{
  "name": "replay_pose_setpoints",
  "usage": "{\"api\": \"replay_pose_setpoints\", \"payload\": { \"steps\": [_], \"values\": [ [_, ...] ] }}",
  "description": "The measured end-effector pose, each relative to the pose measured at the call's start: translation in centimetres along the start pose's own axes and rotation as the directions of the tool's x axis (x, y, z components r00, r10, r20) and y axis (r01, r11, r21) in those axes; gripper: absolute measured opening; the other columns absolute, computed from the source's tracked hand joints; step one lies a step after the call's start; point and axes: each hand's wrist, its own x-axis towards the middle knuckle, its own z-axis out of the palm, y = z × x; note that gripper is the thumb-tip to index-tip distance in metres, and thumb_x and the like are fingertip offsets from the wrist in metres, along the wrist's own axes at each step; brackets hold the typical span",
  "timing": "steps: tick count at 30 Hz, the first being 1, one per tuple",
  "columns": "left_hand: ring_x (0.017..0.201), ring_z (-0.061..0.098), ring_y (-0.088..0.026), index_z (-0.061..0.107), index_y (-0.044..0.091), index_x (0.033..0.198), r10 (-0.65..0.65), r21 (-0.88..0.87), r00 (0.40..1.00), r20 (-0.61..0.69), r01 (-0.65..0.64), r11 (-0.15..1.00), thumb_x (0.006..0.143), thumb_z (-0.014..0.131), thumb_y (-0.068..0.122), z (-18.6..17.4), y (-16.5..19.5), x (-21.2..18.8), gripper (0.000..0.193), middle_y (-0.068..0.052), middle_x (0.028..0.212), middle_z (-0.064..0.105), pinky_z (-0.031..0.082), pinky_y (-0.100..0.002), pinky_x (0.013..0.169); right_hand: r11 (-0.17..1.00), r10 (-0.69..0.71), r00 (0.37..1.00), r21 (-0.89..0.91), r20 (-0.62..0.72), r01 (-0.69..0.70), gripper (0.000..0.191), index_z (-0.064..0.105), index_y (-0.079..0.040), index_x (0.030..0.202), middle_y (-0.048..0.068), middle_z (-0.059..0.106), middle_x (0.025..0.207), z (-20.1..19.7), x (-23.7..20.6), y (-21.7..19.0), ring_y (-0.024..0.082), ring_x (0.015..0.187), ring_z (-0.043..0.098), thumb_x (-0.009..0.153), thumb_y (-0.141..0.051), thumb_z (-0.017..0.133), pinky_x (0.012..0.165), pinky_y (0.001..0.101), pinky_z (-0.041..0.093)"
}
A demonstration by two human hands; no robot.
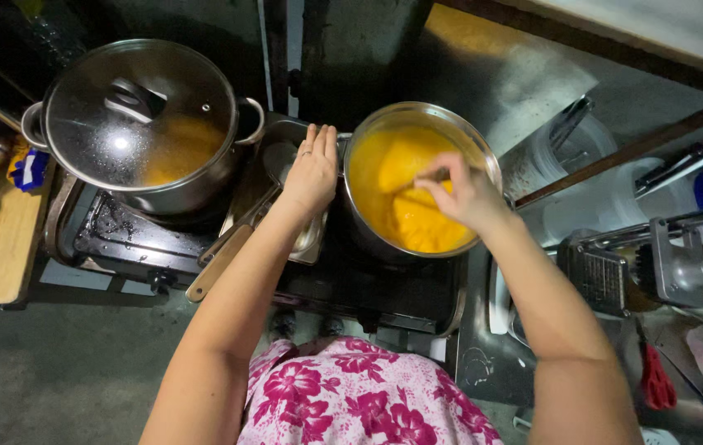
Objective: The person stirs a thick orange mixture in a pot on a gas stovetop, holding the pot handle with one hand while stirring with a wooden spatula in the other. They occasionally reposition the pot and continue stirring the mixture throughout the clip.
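Head view: your left hand [313,171] flat, fingers together, pressed on rim of open steel pot [483,156]. Your right hand [465,195] over yellow-orange mash [401,165], fingertips pinched narrow; what they hold, cannot tell. Lidded pot [141,124] well left of left fingers.

Single head-worn view, looking steeply down, close over stove [343,288], arms reaching forward

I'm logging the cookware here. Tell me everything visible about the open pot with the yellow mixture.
The open pot is round, shiny metal, lidless, upright on the dark stove. It is filled with a thick yellow-orange mixture. The left hand rests flat against its outer rim; the right hand is above the mixture, fingers pinched together.
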Motion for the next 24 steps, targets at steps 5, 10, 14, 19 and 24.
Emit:
{"api": "replay_pose_setpoints", "payload": {
  "steps": [5, 10, 14, 19, 24],
  "values": [
    [0.146, 0.035, -0.049, 0.031, -0.014, 0.151, -0.017, -0.015, 1.000, -0.004, 0.017, 1.000, 0.091, 0.048, 0.002, -0.1, 0.5, -0.1, 0.064, -0.031, 0.153, 0.042, 0.035, -0.050, 0.118, 0.991, -0.048, 0.993, -0.126, -0.108, 0.034, 0.037, 0.050, -0.005, 0.112, 0.013, 0.075, 0.096, 0.6, 3.2, 2.3, 0.034, 0.088, 0.075, 0.095, -0.014, 0.081, 0.075, 0.0408, 0.059],
    [0.146, 0.035, -0.048, 0.032, -0.014, 0.150, -0.027, -0.010, 1.000, 0.010, 0.027, 1.000, 0.088, 0.049, 0.001, -0.3, 1.2, -0.3, 0.067, -0.030, 0.153, 0.042, 0.036, -0.050, 0.117, 0.999, 0.016, 0.993, -0.035, -0.114, -0.020, 0.035, 0.049, -0.005, 0.112, 0.010, 0.076, 0.098, 0.7, 2.0, 2.1, 0.027, 0.090, 0.077, 0.097, -0.012, 0.080, 0.076, 0.0363, 0.060],
    [0.146, 0.035, -0.048, 0.031, -0.015, 0.151, -0.031, -0.022, 0.999, 0.005, 0.031, 0.999, 0.089, 0.050, 0.001, -0.4, 1.9, -0.6, 0.067, -0.030, 0.154, 0.042, 0.035, -0.050, 0.118, 1.000, 0.003, 0.997, -0.017, -0.074, -0.004, 0.038, 0.047, -0.004, 0.113, 0.011, 0.076, 0.099, 0.1, -0.7, 0.6, 0.026, 0.091, 0.077, 0.095, -0.012, 0.080, 0.076, 0.0351, 0.060],
    [0.147, 0.034, -0.048, 0.030, -0.015, 0.151, -0.027, -0.015, 0.999, 0.018, 0.027, 1.000, 0.085, 0.051, -0.001, -0.6, 2.3, -0.9, 0.070, -0.030, 0.154, 0.041, 0.033, -0.049, 0.118, 0.998, -0.041, 0.999, 0.055, 0.022, 0.040, 0.044, 0.041, -0.004, 0.113, 0.013, 0.073, 0.095, -1.3, -4.0, -2.1, 0.027, 0.091, 0.077, 0.093, -0.007, 0.079, 0.077, 0.0353, 0.060],
    [0.147, 0.034, -0.047, 0.029, -0.015, 0.150, -0.031, -0.024, 0.999, 0.026, 0.032, 0.999, 0.085, 0.051, -0.002, -0.7, 2.2, -1.0, 0.070, -0.030, 0.154, 0.040, 0.033, -0.049, 0.119, 0.990, -0.053, 0.994, 0.132, 0.091, 0.041, 0.045, 0.040, -0.005, 0.112, 0.013, 0.074, 0.094, -3.3, -6.5, -4.1, 0.027, 0.090, 0.079, 0.091, -0.007, 0.079, 0.075, 0.0344, 0.063]
  ]
}}
